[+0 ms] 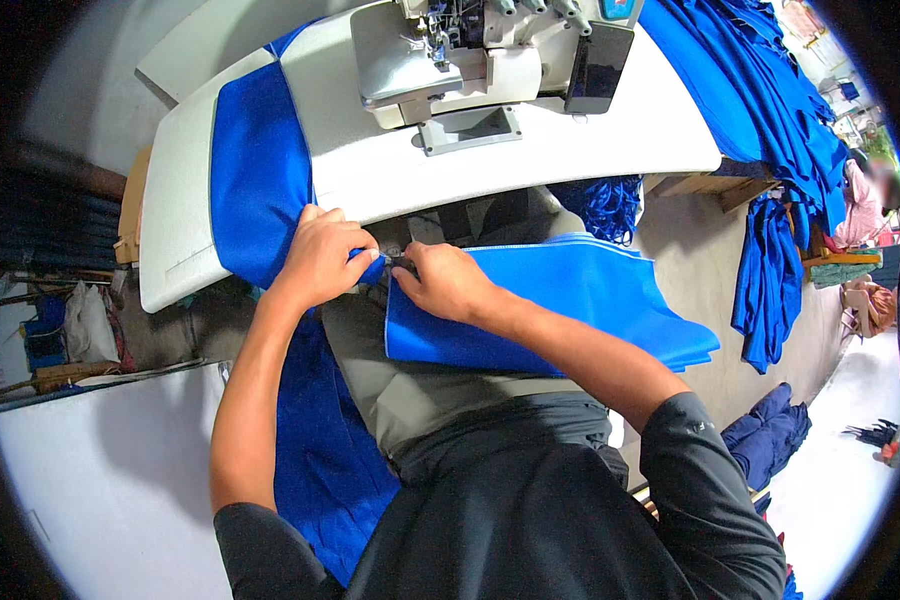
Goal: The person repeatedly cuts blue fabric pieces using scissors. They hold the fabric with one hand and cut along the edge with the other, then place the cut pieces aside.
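My left hand [320, 255] is closed on a long piece of blue fabric [260, 150]. That piece runs over the left end of the white sewing table and over its front edge. A bunched bit of the fabric pokes out between thumb and fingers, toward my right hand [448, 283]. Closed too, the right hand has a small dark tool [402, 263] in its fingers; its exact kind is mostly hidden. The tool's tip is close to the pinched fabric. Below the right forearm, several layered blue fabric pieces [570, 310] lie across my lap.
The sewing machine [450, 60] stands on the white table [610, 150], behind my hands. Blue cloth [745, 80] is heaped at the far right, and more hangs [770, 280] below it. A white panel [110, 470] is at the left. A person in pink [858, 205] sits at far right.
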Tool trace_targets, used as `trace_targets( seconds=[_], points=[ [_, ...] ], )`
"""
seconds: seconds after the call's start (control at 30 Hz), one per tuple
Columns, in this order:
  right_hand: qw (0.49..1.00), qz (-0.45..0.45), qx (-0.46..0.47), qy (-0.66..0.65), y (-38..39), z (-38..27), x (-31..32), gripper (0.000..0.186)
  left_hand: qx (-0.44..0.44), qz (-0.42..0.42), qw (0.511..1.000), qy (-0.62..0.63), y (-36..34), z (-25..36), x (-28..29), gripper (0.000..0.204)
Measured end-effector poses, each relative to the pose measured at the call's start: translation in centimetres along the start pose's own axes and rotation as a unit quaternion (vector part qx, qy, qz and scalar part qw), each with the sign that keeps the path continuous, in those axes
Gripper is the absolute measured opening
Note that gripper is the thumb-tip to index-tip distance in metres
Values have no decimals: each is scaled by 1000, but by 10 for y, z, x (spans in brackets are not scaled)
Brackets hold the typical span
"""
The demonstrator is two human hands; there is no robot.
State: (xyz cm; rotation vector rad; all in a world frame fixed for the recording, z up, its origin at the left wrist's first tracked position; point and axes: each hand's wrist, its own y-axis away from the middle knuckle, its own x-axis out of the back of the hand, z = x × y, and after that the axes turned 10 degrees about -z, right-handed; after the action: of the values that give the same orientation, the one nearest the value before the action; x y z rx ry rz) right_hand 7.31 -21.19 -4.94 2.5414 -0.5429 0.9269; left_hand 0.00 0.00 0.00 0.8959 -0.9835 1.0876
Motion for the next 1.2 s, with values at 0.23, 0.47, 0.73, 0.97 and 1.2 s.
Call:
trace_targets(
  seconds=[0.23,0.47,0.73,0.97,1.2],
  points=[
    [1000,-4,-2,6,-10,-8,-2,35,5,-9,1000,-3,3,-1,6,12],
    [990,-125,61,-16,11,17,1,40,0,-11,1000,16,5,-2,7,12],
    [982,-27,-73,-171,140,61,85,50,84,117,989,38,73,4,58,9],
    [943,59,87,-316,165,3,130,34,-10,214,976,29,64,100,129,5],
    [926,46,242,-285,153,-56,110,11,-275,151,935,168,-12,170,108,11]
  ],
)
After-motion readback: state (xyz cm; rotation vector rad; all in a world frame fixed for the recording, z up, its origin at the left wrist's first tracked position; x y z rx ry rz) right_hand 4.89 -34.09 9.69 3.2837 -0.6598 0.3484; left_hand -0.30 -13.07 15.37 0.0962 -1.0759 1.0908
